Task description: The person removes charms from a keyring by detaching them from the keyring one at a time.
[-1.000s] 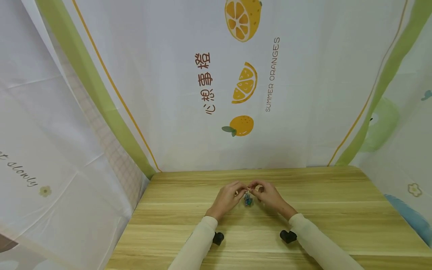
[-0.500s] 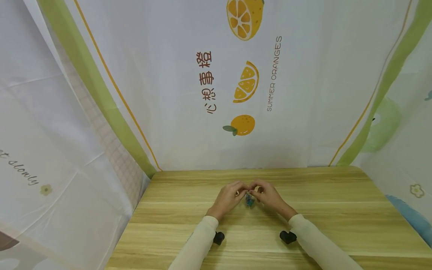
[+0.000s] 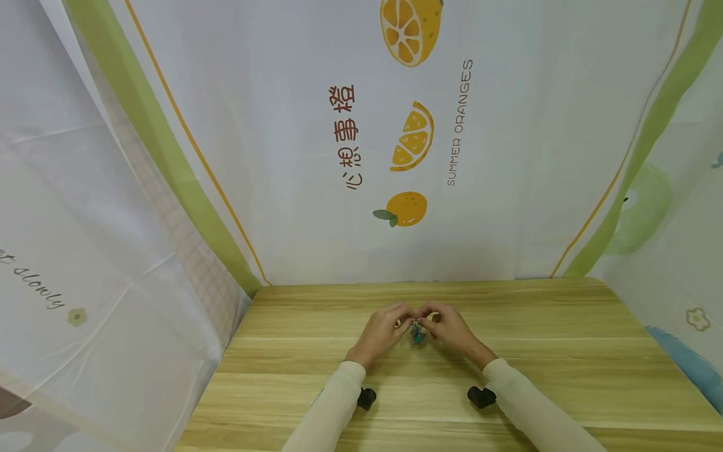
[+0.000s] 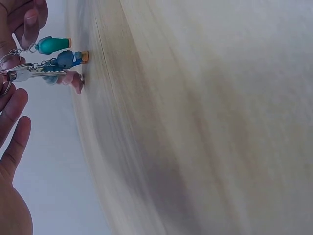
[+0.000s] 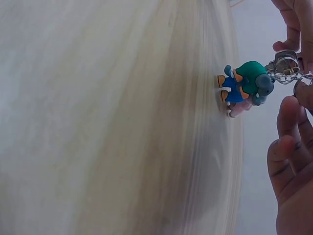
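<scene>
Near the back of the table, a bunch of keys with small figurine charms (image 3: 417, 334) hangs between both hands. The left hand (image 3: 377, 334) pinches its metal rings from the left, and the right hand (image 3: 450, 329) pinches them from the right, fingertips nearly meeting. In the left wrist view, a silver key (image 4: 46, 74) dangles beside a green charm (image 4: 53, 45), a blue figurine (image 4: 65, 59) and a pink figurine (image 4: 73, 80). A figurine in green and blue (image 5: 248, 79) shows in the right wrist view, beside silver rings (image 5: 286, 62). Fingers partly hide the rings.
The wood-grain table (image 3: 316, 408) spreads around the hands. Behind it hangs a white cloth (image 3: 480, 251) printed with oranges; more cloth closes off both sides. A black device (image 3: 482, 397) sits at the right wrist and another (image 3: 366, 398) at the left.
Both hands stay almost in place, fingertips drawing slightly closer over the rings. The hanging charms shift a little to the right and turn, showing more teal.
</scene>
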`<state>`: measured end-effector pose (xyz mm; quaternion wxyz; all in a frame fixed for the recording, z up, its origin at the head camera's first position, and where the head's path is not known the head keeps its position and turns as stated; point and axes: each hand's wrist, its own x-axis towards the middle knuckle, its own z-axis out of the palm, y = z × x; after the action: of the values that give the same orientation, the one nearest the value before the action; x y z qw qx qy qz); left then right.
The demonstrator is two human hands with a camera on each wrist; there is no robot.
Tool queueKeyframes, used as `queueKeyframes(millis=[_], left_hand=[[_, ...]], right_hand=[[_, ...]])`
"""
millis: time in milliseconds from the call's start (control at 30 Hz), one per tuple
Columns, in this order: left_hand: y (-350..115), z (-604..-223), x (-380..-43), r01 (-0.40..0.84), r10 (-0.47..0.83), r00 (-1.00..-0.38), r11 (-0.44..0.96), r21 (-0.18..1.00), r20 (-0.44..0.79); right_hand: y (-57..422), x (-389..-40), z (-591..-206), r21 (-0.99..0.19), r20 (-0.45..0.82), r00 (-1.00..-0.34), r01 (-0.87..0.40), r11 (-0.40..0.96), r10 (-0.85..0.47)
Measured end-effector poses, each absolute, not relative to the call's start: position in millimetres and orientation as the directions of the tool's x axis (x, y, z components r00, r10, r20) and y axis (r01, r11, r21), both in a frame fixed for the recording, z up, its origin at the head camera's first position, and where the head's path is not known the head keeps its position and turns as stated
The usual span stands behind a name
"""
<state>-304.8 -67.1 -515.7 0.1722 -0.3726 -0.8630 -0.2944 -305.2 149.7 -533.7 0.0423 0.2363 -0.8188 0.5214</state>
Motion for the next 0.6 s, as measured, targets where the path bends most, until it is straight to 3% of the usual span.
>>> queueKeyframes(millis=[333, 600], left_hand=[[-66.4, -515.5, -304.1, 0.746, 0.545, -0.662, 0.547, 0.380, 0.515], [-66.9, -514.7, -304.1, 0.705, 0.527, -0.708, 0.574, 0.417, 0.471]], right_hand=[[149.6, -304.0, -530.3, -0.854, 0.262, -0.905, -0.379, 0.356, -0.335], [150.5, -306.7, -533.5, -0.830, 0.313, -0.871, -0.445, 0.338, -0.378]])
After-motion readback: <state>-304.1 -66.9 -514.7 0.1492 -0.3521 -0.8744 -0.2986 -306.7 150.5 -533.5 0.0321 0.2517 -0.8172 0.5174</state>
